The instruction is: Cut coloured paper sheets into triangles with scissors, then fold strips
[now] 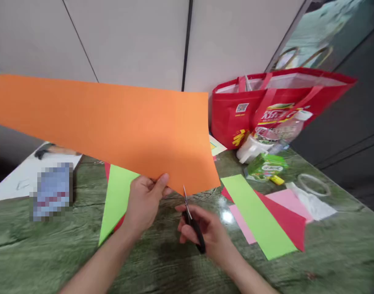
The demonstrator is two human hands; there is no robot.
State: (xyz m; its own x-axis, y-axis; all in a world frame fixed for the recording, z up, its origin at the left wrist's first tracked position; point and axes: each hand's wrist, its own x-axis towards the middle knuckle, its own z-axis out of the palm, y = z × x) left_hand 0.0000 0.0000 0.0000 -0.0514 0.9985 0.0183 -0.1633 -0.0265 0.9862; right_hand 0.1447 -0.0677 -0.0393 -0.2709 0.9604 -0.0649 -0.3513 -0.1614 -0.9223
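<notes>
A large sheet of orange paper [138, 126] stretches from the left edge of the view to the centre, raised above the table. My left hand [145, 200] pinches its lower edge between thumb and fingers. Just right of it, my right hand [205, 232] is wrapped around the black handles of a pair of scissors [193, 224]. The blades point up and meet the paper's lower edge near its right corner. Behind my left wrist lies a light green sheet [118, 200] with red paper showing beneath it.
Green [260, 216], red [285, 216] and pink paper pieces [289, 202] overlap on the right of the table [343, 245]. Behind them stand a green box [266, 166], a white cup [251, 149], a clear bottle [292, 126] and a red bag [230, 110]. White paper [12, 179] lies left.
</notes>
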